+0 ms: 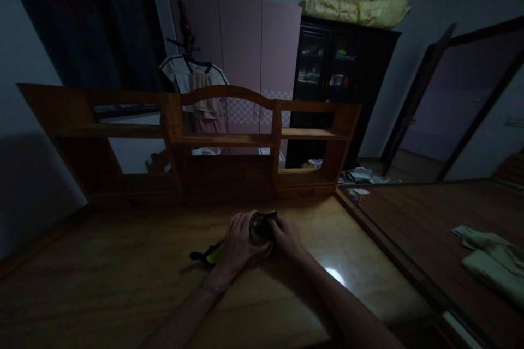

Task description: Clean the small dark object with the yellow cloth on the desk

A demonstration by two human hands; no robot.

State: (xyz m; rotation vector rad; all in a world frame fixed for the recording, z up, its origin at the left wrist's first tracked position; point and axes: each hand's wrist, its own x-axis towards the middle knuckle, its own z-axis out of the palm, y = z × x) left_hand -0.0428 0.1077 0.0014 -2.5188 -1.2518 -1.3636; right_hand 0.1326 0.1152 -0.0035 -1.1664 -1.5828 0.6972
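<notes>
Both hands meet over a small dark and yellow rolled item [259, 227] on the wooden desk [123, 283]. My left hand [239, 242] is curled around its left side, fingers closed over it. My right hand [286, 237] grips its right side, fingers bent onto it. A dark and yellowish strip [207, 256] of the same item trails out to the left from under my left hand and lies flat on the desk. The room is dim, so I cannot make out what the item is.
A wooden shelf unit [229, 142] stands along the desk's back edge. The desk's right edge [368, 223] drops to a dark wood floor with pale folded cloth [491, 259]. A pink wardrobe [245, 54] and a dark cabinet [335, 76] stand behind.
</notes>
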